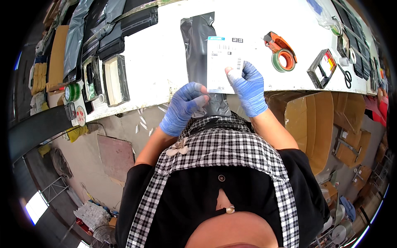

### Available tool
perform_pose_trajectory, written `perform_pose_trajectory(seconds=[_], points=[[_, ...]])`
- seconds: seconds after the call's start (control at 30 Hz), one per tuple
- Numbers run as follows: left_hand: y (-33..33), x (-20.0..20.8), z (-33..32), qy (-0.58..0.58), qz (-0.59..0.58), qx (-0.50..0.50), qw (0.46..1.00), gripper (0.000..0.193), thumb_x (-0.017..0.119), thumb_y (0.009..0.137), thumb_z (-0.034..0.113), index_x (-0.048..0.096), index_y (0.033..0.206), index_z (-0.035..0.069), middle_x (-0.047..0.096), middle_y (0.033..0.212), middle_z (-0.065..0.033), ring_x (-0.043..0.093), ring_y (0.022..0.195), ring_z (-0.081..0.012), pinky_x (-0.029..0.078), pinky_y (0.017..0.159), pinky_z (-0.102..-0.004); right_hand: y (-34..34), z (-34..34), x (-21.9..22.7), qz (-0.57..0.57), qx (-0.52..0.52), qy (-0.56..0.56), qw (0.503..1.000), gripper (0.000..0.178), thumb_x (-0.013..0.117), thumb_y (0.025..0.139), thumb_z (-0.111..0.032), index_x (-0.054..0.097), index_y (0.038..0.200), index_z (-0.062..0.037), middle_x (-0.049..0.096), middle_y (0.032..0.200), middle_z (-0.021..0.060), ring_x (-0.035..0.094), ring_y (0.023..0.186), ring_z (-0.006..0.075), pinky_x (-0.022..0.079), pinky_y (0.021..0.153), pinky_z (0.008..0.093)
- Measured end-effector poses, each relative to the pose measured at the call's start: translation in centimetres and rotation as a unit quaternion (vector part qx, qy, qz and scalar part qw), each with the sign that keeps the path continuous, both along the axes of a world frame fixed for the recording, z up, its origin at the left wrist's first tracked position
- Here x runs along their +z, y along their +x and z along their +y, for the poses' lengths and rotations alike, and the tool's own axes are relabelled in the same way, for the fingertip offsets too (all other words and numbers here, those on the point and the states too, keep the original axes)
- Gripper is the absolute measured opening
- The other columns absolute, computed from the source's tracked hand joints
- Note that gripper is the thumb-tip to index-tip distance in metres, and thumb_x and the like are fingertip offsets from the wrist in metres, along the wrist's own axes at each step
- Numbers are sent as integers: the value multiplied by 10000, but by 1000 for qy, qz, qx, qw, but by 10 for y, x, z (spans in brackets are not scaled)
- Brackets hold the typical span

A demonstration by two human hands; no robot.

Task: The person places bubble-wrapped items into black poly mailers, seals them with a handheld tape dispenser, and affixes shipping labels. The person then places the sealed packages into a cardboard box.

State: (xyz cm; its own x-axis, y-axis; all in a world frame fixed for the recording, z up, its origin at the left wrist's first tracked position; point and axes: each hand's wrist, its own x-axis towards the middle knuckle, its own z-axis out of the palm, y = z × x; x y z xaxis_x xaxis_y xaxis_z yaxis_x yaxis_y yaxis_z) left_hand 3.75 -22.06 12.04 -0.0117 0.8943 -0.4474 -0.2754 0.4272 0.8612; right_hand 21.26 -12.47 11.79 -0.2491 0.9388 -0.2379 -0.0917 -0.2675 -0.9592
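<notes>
A white shipping label (pixel 223 62) with a blue strip and barcodes is held up over the bench edge. My right hand (pixel 248 89), in a blue fabric glove with the thumb tip bare or taped, pinches its right side, some fingers hidden behind it. My left hand (pixel 184 106), also gloved with bare fingertips, is closed at the label's lower left corner. Under the label lies a long dark grey plastic mailing bag (pixel 196 53). Its near end hangs over the table edge towards my checked apron, passing beside my left fingers.
On the white table (pixel 157 53), an orange tape dispenser (pixel 282 53) lies right of the label, with a small open box (pixel 321 68) and scissors (pixel 346 76) beyond. Left are open trays (pixel 115 79), green tape (pixel 72 91) and stacked grey bags (pixel 78 37). A large cardboard carton (pixel 304 124) stands below right.
</notes>
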Motion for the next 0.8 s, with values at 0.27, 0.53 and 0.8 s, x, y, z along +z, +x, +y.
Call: perform_pose_trajectory(seconds=[0.27,0.53,0.8], points=[[10,-6,-1,19,8,28,999,160,657,903,169,635,1021,63,676,864,-36,618,735,-83,506,643,-210,5,-2,-2,-8,-4,15,1000,236,675,888,-98,635,1064,54,697,959,119,660,829,124,551,718,257],[13,-2,-4,52,23,18,998,82,636,914,108,620,982,67,661,840,-20,602,730,-59,502,660,-203,-2,-5,-21,-204,-43,335,919,520,731,826,-98,515,1272,62,669,1092,159,664,971,243,540,855,355],[17,-15,-9,278,319,16,906,136,645,859,-32,618,957,58,638,813,12,578,709,-34,494,627,-192,12,-38,-11,-123,164,268,942,215,708,862,-120,652,1054,-42,705,925,100,680,813,181,549,731,292]])
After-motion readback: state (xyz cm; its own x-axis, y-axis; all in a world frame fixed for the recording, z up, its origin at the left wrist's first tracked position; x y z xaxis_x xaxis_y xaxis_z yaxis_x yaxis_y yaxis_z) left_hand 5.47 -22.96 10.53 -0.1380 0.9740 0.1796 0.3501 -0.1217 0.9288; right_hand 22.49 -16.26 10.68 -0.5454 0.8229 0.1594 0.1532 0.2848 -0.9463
